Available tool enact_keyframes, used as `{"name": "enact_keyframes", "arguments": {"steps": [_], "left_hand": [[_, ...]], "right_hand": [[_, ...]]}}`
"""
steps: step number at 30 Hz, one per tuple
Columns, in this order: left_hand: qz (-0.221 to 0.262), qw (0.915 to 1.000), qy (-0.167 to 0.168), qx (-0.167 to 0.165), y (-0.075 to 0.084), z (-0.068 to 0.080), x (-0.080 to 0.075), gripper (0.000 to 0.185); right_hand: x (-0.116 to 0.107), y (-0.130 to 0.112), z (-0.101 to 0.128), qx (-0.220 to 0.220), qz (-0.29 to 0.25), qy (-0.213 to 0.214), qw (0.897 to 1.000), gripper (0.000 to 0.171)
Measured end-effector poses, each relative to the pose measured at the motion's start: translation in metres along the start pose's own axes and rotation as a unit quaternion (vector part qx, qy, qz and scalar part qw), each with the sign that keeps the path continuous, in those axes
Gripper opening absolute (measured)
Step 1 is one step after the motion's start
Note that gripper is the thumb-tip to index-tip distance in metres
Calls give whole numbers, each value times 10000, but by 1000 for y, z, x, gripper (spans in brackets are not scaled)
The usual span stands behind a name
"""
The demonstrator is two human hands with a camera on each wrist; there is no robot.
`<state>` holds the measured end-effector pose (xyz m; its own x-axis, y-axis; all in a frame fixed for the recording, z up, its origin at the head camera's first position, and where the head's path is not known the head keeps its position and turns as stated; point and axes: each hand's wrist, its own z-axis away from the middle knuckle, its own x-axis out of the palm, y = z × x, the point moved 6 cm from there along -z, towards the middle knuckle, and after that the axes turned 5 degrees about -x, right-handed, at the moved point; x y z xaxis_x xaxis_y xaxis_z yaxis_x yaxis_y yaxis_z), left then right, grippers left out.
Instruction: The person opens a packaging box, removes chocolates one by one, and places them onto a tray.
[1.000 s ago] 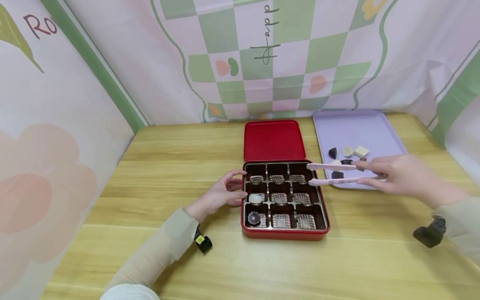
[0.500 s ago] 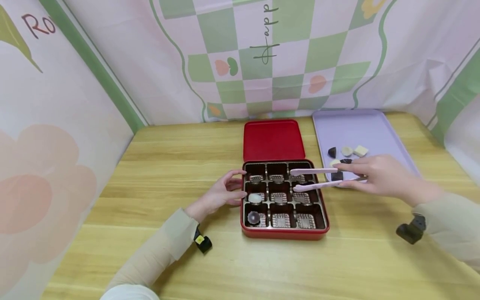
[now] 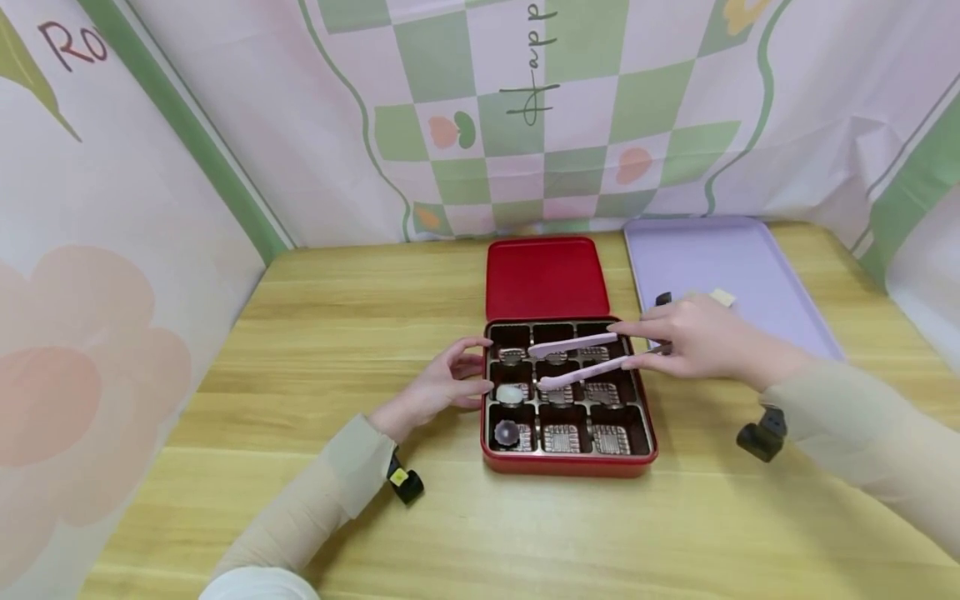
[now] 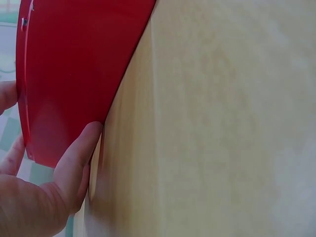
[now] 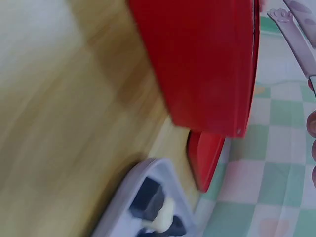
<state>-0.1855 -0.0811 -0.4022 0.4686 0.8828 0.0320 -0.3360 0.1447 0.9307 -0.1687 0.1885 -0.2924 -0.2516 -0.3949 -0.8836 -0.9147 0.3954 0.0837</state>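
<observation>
As seen from the head camera, a pair of pink tongs (image 3: 573, 358) is pinched at its rear end by the right hand (image 3: 693, 342), thumb and fingers curled about the two arms, whose tips stand apart over the middle compartments of the red box (image 3: 568, 398); nothing is carried between them. The box tray rests on the tabletop (image 3: 300, 333), its lid (image 3: 546, 279) lying flat behind it. A white chocolate (image 3: 510, 394) and a dark round chocolate (image 3: 507, 433) sit in the left column. The left hand (image 3: 442, 390) is laid against the box's left wall, fingers loosely spread, gripping nothing. A lilac tray (image 3: 735, 258) lies to the right, its pieces mostly hidden by the right hand.

From the left wrist, a fingertip (image 4: 79, 148) is seen touching the red wall (image 4: 69, 69) where it meets the tabletop.

From the right wrist (blurred), the tongs' scalloped tip (image 5: 281, 15) is seen beyond the box side (image 5: 202, 59).

The tongs are judged light and springy, best held well back from the tips; the chocolates are judged small, smooth and easily marked, so they are best taken by their flanks with gentle pressure.
</observation>
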Motion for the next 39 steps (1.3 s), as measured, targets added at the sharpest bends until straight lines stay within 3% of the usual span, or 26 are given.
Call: {"name": "enact_keyframes", "arguments": {"steps": [14, 18, 24, 39], "left_hand": [[30, 10000, -21, -10, 0, 0, 0, 62], [55, 10000, 9, -21, -2, 0, 0, 63], [44, 10000, 48, -55, -2, 0, 0, 63], [25, 10000, 38, 14, 0, -1, 0, 63]], "right_hand": [[17, -6, -36, -87, -176, -813, 9965, 44], [19, -9, -41, -319, -122, -810, 9961, 46], [20, -14, -52, -783, 126, -709, 9943, 42], [24, -24, -86, -1180, 672, -1566, 9783, 30]]}}
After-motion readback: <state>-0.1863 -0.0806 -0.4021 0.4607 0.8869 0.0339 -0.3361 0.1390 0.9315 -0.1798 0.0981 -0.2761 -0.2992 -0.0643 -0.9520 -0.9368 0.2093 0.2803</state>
